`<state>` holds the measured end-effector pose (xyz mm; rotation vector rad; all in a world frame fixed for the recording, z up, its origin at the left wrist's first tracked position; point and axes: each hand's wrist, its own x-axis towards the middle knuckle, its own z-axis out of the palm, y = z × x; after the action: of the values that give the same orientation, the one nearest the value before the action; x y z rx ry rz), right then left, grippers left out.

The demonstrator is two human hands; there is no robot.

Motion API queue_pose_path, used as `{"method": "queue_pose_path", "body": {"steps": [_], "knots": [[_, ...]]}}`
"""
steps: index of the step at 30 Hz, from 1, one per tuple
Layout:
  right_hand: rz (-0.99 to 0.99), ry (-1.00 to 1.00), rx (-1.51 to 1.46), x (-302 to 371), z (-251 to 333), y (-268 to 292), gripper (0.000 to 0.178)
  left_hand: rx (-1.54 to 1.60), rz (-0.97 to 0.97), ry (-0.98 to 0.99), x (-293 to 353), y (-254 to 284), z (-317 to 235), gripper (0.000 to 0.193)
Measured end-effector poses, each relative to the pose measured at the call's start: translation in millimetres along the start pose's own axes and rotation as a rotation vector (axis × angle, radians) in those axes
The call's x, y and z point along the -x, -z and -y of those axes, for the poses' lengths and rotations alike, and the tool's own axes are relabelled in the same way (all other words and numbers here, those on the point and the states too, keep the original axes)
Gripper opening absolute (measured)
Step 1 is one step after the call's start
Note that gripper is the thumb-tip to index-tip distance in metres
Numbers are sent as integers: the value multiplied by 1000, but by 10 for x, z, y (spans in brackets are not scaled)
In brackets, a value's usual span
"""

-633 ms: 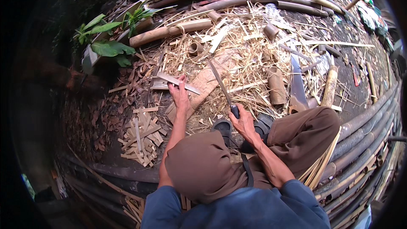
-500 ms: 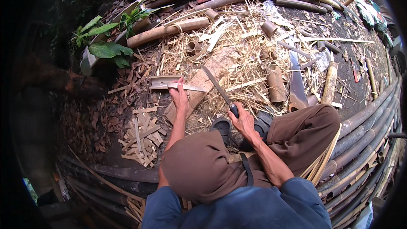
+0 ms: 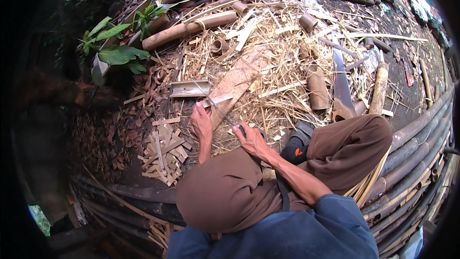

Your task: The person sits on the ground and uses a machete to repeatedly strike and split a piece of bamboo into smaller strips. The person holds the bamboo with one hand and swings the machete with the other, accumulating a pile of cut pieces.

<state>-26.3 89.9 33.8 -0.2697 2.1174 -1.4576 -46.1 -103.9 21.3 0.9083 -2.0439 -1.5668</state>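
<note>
My left hand [image 3: 202,121] is closed on one end of a short pale bamboo strip [image 3: 221,99]. The strip's other end lies over a worn wooden plank [image 3: 247,74]. In my right hand [image 3: 251,141] is the black handle of a long-bladed knife [image 3: 221,112]. Its thin blade points up and left, crossing the strip close to my left fingers; whether it touches the strip I cannot tell. Just beyond my left hand rests a split bamboo section [image 3: 188,89], hollow side up. A heap of short cut bamboo strips [image 3: 165,156] lies left of my left forearm.
Shavings [image 3: 287,57] cover the ground around the plank. On the right lie a handsaw [image 3: 341,81], a bamboo tube [image 3: 317,88] and a pale bamboo pole piece [image 3: 379,88]. Long bamboo poles [image 3: 407,134] line the right side. A leafy plant [image 3: 117,52] grows at far left.
My right hand has swung the knife left and nearer to me, bringing the blade across the strip. My left hand has drawn slightly nearer with the strip, away from the split bamboo section.
</note>
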Motion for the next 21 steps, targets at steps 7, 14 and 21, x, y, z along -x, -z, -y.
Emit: {"method": "queue_pose_path", "body": {"steps": [7,14,21], "knots": [[-2,-49,90,-181,-228,-18,41,-173,79,-112,224,-119,-160,49],[-150,-153,199,-300,-1042,35,48,-391,50,-257,-170,-112,-207,47],[-7,-9,-21,-168,-158,-29,47,-389,42,33,-102,-113,-305,51]]}}
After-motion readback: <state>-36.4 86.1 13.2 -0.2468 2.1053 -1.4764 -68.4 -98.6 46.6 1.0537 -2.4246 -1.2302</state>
